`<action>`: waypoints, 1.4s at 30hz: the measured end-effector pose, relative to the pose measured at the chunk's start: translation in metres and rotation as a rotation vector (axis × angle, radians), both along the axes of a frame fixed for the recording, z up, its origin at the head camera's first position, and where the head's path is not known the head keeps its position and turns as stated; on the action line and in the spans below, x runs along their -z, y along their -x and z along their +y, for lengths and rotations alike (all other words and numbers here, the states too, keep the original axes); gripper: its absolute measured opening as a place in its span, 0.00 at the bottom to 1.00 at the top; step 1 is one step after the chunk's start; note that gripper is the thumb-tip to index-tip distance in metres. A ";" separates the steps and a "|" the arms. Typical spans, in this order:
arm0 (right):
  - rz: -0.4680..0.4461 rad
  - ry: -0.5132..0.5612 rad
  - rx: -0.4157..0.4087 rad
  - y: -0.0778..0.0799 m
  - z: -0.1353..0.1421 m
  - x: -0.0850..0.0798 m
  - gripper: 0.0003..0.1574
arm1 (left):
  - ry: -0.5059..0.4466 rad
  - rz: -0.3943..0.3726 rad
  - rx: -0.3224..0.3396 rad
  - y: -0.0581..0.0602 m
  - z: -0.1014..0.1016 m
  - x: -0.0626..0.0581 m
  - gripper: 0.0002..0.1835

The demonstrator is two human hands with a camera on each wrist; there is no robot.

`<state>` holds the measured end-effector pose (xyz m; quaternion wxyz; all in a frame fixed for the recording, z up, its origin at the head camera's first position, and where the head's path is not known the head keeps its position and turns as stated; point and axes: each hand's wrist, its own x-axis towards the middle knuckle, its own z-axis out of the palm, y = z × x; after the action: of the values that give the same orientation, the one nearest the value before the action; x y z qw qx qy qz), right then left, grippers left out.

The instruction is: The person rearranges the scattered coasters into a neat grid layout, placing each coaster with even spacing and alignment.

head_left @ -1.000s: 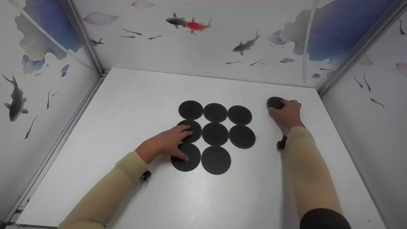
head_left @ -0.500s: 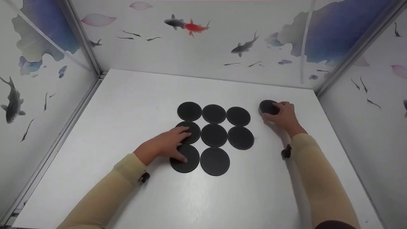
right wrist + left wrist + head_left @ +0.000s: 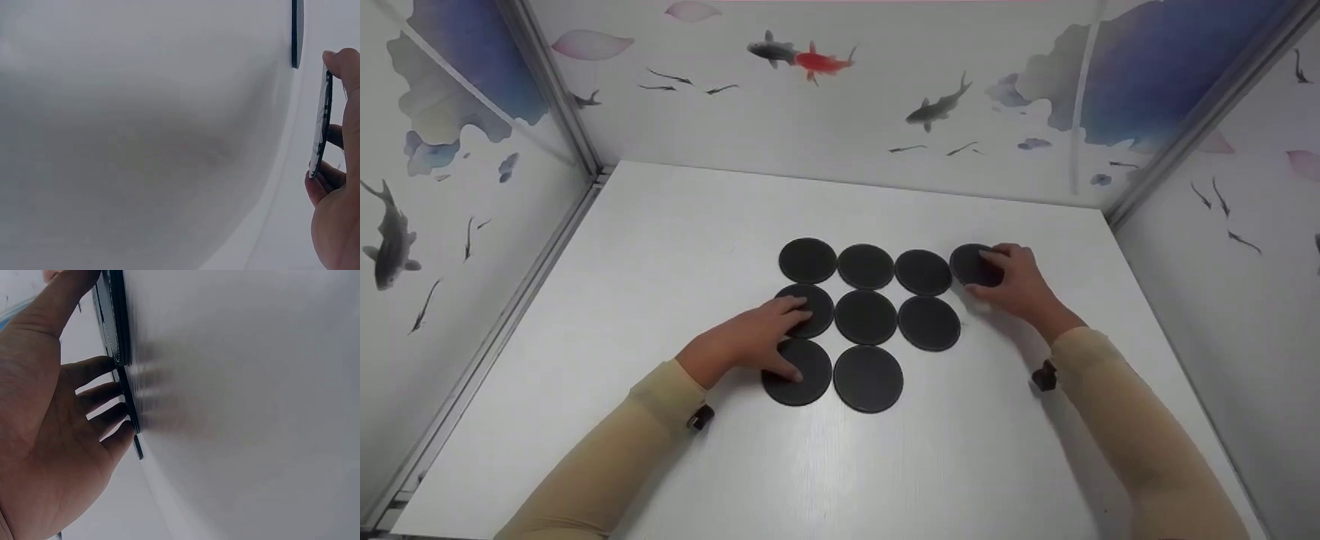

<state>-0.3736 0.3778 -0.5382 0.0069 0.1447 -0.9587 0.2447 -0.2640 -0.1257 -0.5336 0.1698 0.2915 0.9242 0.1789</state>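
My right hand (image 3: pixel 1020 281) grips a round black coaster (image 3: pixel 973 264) by its edges, thumb on the near side and fingers on the far side. In the right wrist view this coaster (image 3: pixel 323 124) is apart from the table, its pale underside showing. It appears just right of the far row's right-end coaster (image 3: pixel 923 272). My left hand (image 3: pixel 754 334) rests with spread fingers on the left side of the group: fingertips on the middle-row coaster (image 3: pixel 823 315), thumb on the near-row coaster (image 3: pixel 814 375). The left wrist view shows the left hand (image 3: pixel 62 422) touching coaster edges.
More black coasters lie flat and close together, among them a centre one (image 3: pixel 866 317), a right one (image 3: pixel 929 323) and a near one (image 3: pixel 868 379). The white table (image 3: pixel 660 225) is walled at the back and both sides by panels with painted fish.
The right hand has moved left and slightly nearer with its coaster, from near the right side up to the far row. The left hand stays on the coasters.
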 end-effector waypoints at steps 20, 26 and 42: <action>0.006 0.044 -0.205 -0.058 -0.038 0.006 0.50 | -0.009 0.004 0.004 0.000 -0.001 0.001 0.59; 0.024 0.086 -0.277 -0.072 -0.044 0.005 0.49 | -0.005 0.002 0.004 0.000 -0.001 0.000 0.59; 0.088 0.114 -0.382 -0.084 -0.049 0.011 0.49 | -0.007 0.007 0.003 0.000 -0.001 0.000 0.59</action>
<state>-0.2895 0.3292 -0.5494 0.0103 0.3338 -0.8972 0.2889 -0.2640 -0.1267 -0.5339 0.1660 0.2942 0.9237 0.1807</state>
